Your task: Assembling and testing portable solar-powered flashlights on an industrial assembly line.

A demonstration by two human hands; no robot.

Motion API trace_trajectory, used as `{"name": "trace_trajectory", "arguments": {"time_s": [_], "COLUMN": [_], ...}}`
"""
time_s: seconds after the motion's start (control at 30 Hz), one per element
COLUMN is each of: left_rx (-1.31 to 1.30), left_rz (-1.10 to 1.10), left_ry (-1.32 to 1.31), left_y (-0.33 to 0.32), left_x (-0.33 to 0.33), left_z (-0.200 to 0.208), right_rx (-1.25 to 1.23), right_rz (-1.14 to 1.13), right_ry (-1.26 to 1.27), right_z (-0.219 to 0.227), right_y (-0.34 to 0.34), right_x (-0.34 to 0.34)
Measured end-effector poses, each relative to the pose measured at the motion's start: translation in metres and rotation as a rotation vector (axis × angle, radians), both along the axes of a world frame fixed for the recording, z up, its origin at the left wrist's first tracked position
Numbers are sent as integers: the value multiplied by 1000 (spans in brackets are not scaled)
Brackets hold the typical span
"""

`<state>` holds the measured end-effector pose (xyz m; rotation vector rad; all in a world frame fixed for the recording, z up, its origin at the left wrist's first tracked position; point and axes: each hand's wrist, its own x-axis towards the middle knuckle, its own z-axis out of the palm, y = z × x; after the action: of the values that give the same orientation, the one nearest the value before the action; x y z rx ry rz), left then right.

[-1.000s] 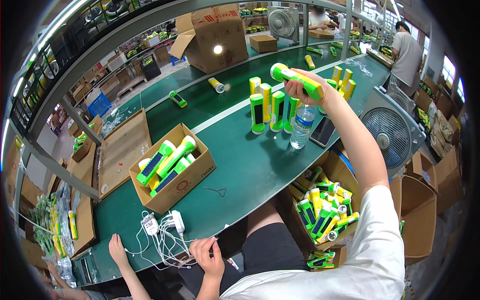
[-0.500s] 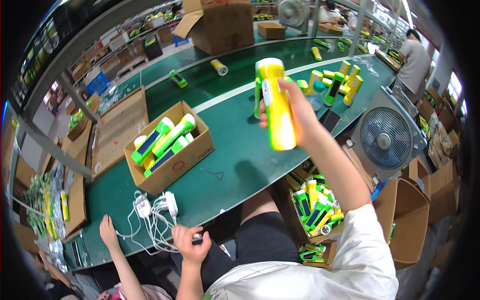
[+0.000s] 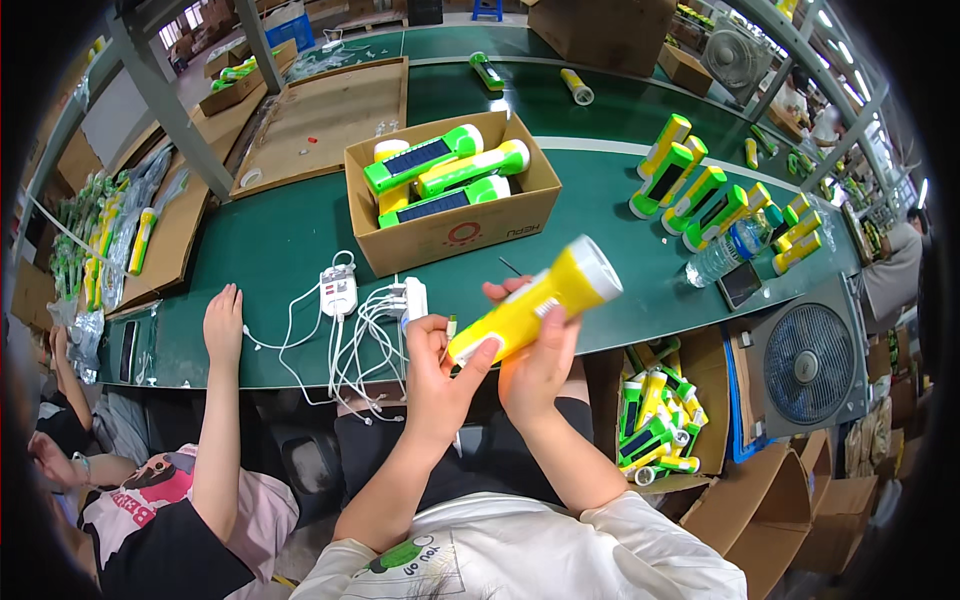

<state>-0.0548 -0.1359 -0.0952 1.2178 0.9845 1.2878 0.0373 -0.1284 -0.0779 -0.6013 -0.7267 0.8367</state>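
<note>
A yellow flashlight (image 3: 522, 318) with a white head is tilted in front of me, its head up to the right. My right hand (image 3: 540, 368) wraps around it from below, with the thumb along its side. At the tail end, my left hand (image 3: 437, 378) pinches a small cable plug (image 3: 451, 328) between its fingers, and its thumb lies against the flashlight. White charging cables (image 3: 372, 335) lie tangled beside this hand, coming from a white power strip (image 3: 338, 290). Whether the plug touches the flashlight I cannot make out.
An open cardboard box (image 3: 455, 235) of flashlights stands on the green table. Several upright flashlights (image 3: 662, 180), a water bottle (image 3: 725, 255) and a phone (image 3: 740, 285) are at right, near a fan (image 3: 808, 362). A co-worker's hand (image 3: 223, 318) rests at left. Below sits another flashlight box (image 3: 712, 400).
The raised flashlight has come down toward me in my right hand. My left hand has moved to its tail end and now pinches a cable plug. The view has turned left.
</note>
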Motion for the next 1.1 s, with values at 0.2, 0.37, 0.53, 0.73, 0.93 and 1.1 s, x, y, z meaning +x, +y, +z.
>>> {"name": "trace_trajectory", "arguments": {"time_s": [0.2, 0.37, 0.53, 0.73, 0.93, 1.1], "left_rx": [-127, -122, -291, -281, -108, -46], "left_rz": [-218, -314, -384, -283, -222, -191], "left_ry": [-51, -214, -434, -341, -421, -533], "left_y": [-1, 7, 10, 10, 10, 4], "left_x": [-18, -25, -44, -51, -57, -45], "left_z": [12, 2, 9, 14, -9, -2], "right_rx": [-151, -172, -182, -74, -2, 44], "right_rz": [-5, -74, -29, 129, 165, 186], "right_ry": [-171, -544, -642, -602, 76, 396], "right_z": [25, 38, 43, 29, 22, 36], "right_y": [-7, -2, 4, 5, 1, -5], "right_x": [-17, -32, -40, -37, -9, -4]}}
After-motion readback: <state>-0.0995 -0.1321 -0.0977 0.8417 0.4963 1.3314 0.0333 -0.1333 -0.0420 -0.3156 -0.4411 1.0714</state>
